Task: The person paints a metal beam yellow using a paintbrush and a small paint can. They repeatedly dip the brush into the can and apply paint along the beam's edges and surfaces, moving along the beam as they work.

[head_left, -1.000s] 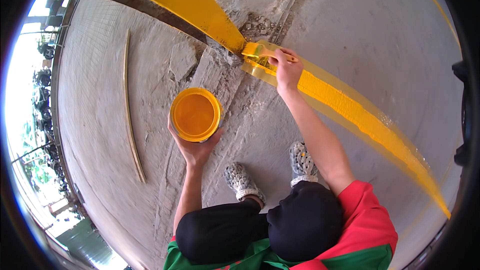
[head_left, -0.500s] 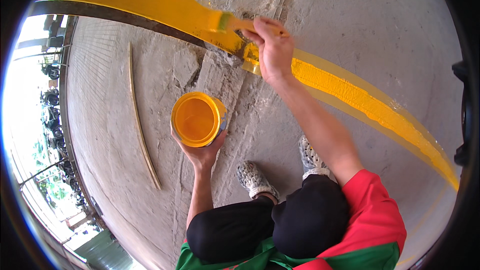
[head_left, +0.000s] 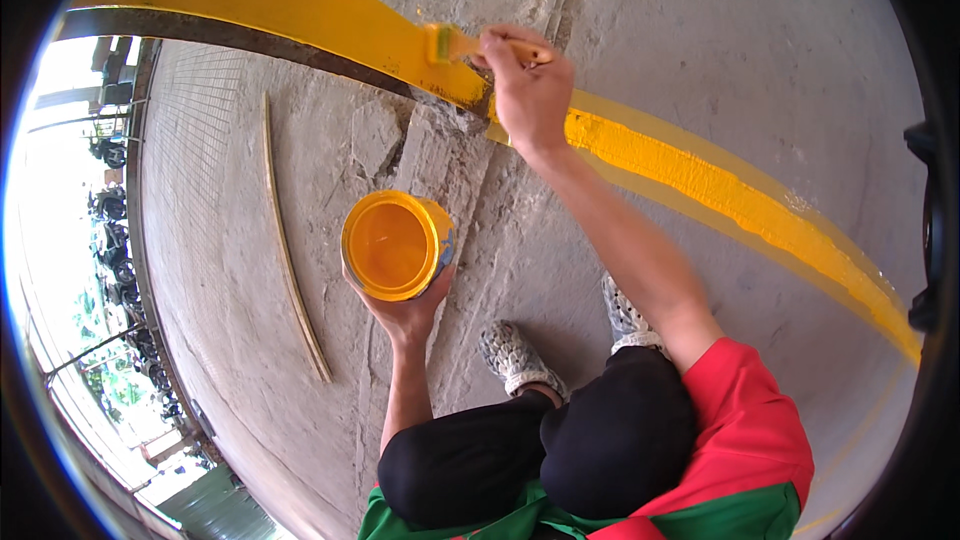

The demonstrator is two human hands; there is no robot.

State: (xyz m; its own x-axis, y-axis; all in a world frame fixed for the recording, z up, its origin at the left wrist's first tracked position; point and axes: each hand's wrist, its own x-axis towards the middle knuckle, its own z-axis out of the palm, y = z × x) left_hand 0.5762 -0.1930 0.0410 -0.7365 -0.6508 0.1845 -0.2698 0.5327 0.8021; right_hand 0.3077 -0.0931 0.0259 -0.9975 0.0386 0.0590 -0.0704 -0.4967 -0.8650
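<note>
From here I see the person crouching over a concrete floor (head_left: 650,240), both hands busy. The left hand (head_left: 408,312) is curved around the lower side of an open paint can (head_left: 438,218), fingers spread wide to its girth; the can tilts a little, showing orange-yellow paint (head_left: 388,245) inside. Farther out and to the right, the right hand (head_left: 530,90) is closed on the wooden handle of a paintbrush (head_left: 464,45), which points leftward from the fingers. Its yellow bristles sit over the end of a yellow-painted beam (head_left: 300,15); they look blurred, so I can't tell how firmly they touch. The can is nearer the body than the brush. Beyond the right wrist, a yellow stripe (head_left: 700,182) curves off along the floor.
</note>
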